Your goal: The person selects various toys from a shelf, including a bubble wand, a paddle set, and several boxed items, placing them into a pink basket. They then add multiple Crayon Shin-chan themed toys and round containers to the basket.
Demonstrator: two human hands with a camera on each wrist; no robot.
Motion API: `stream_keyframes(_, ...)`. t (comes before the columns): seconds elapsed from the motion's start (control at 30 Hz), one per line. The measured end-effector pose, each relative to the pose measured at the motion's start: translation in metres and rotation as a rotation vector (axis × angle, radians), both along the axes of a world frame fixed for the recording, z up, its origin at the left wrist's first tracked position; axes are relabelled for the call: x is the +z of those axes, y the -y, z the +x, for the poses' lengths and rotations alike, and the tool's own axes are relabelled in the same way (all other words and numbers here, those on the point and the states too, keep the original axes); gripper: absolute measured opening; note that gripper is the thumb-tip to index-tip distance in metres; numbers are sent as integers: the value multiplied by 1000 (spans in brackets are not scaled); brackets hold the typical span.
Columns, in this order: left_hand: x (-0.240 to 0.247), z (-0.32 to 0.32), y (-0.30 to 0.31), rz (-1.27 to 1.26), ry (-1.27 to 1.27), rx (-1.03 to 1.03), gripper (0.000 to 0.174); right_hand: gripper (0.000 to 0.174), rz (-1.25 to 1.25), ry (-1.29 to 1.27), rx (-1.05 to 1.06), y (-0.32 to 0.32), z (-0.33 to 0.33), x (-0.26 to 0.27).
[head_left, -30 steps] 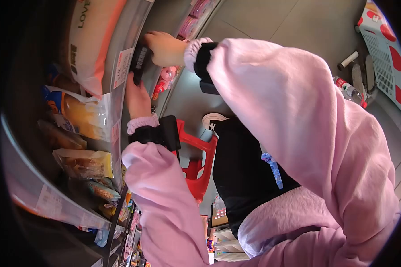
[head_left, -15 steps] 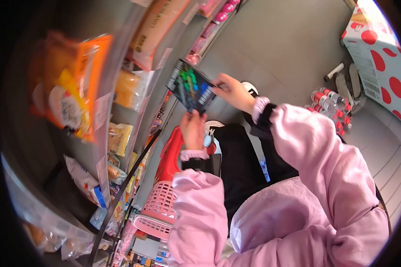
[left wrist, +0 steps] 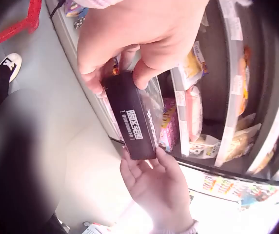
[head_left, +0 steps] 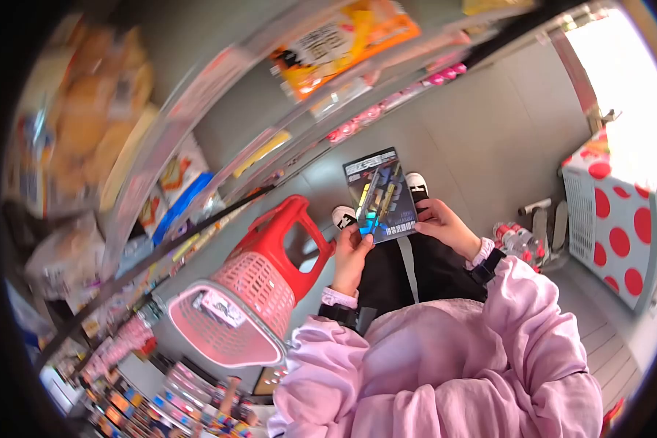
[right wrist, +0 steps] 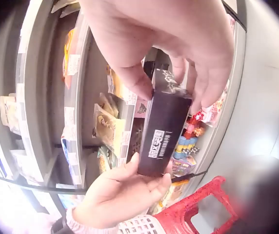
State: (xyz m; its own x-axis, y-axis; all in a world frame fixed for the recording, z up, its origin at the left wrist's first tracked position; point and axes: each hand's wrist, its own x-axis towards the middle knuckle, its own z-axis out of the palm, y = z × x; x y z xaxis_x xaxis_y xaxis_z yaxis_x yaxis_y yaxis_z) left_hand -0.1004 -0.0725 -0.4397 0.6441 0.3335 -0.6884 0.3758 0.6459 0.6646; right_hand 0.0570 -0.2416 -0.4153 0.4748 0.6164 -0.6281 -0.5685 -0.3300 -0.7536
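Observation:
A flat black box [head_left: 382, 191] with white lettering and a shiny coloured picture is held up in front of the body, over the shoes, in the head view. My left hand [head_left: 351, 260] pinches its lower left corner, thumb on the front. At the lower right corner, my right hand [head_left: 447, 228] grips it between thumb and fingers. The left wrist view shows the box's narrow black side [left wrist: 129, 117] with white print, spanning between both hands. In the right wrist view the same side [right wrist: 164, 134] faces the camera.
On the floor to the left stands a pink basket [head_left: 255, 274] with a red handle and a printed pack [head_left: 220, 308] inside. Shelves with bagged food [head_left: 347, 45] run along the left. Bottles [head_left: 516, 241] and a red-dotted white container [head_left: 609, 226] are at right.
Both hands have drawn the black box away from the shelf to in front of the body, its picture side now facing up. The head view has turned, showing more of the basket.

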Motion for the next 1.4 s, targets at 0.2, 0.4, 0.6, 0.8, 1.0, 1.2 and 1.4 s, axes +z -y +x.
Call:
stream_keyframes(0.2,54,-29,-64,108,143,-129,32,40,88,-105,156,-43,-21,45)
stream_keyframes(0.4,106,-104,-83,157,116,29,35,34,230,-132,317,-98,-61,82)
stream_keyframes(0.6,160,-192,-87,188,65,299,33,38,294,51,609,-155,-118,110)
stream_keyframes(0.8,152,-291,-101,272,-66,651,25,47,380,185,778,-240,-189,115)
stream_keyframes(1.0,150,-353,-143,451,-197,862,38,44,486,474,834,-314,-290,83)
stream_keyframes(1.2,119,-425,-188,575,-399,739,41,27,311,555,1097,-360,-380,55)
stream_keyframes(1.4,61,-477,-219,610,-466,606,43,33,346,350,1240,-362,-415,45)
